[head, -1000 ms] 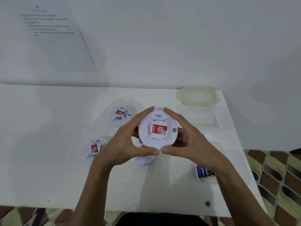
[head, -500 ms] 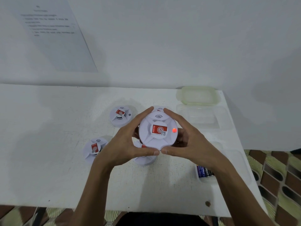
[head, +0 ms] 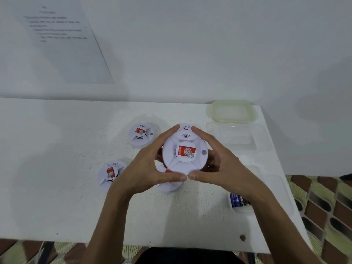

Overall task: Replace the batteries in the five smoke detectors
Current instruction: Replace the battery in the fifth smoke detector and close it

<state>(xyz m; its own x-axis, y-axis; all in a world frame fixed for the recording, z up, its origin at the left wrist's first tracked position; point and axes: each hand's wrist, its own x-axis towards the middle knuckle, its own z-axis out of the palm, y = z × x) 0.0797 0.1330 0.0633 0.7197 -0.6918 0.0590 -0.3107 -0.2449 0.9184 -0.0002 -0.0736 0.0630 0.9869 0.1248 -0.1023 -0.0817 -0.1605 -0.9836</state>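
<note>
I hold a round white smoke detector (head: 184, 151) with a red label face-up above the table. My left hand (head: 147, 168) grips its left rim and my right hand (head: 219, 164) grips its right rim, thumbs meeting at the near edge. Its indicator is unlit. Another detector (head: 140, 135) lies at the back left, a second (head: 110, 174) at the left. One more detector (head: 169, 184) sits partly hidden under my left hand, and the top of a further detector (head: 186, 127) peeks out behind the held one. Batteries (head: 239, 201) lie in a clear tray at the right.
A clear container (head: 236, 138) and its greenish lid (head: 231, 111) sit at the back right of the white table (head: 57, 168). A printed sheet (head: 62, 39) hangs on the wall. The table's right edge drops to a patterned floor.
The held detector's indicator glowed red half a second ago and is now off. Both hands keep the same hold in about the same place.
</note>
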